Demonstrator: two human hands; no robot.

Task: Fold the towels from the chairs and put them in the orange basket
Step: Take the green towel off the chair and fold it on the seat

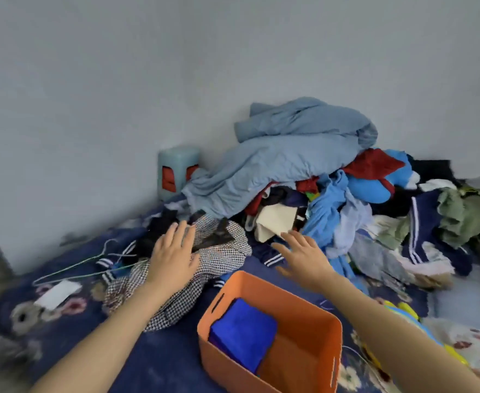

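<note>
Orange basket [224, 364]: plastic, with slot handles, standing on the bed at the near centre between the two forearms.
Blue towel [244, 333]: folded into a thick square, lying inside the basket against its left wall; the right part of the basket floor is bare.
Left hand [173, 256]: stretched forward, palm down on a checked cloth, holding nothing.
Left fingers [176, 231]: straight and only slightly apart, the tips at the cloth's far edge.
Right hand [304, 256]: stretched forward, palm down, just beyond the basket's far rim and near the foot of the clothes pile; I cannot tell if it touches any fabric.
Right fingers [292, 236]: straight and spread, gripping nothing.
Checked cloth [224, 256]: black-and-white, crumpled, left of the basket, with a dark item [216, 238] lying on it.
Clothes pile [332, 199]: mixed garments heaped against the wall, topped by a pale blue sheet [275, 165]; a cream cloth [275, 219] shows at its front.
Bedspread [162, 350]: navy with a flower print, under everything.
Wire hangers [91, 262]: on the bed at far left, beside a white card [58, 293].
Stool [177, 171]: pale blue plastic, in the corner by the grey wall [148, 80].
</note>
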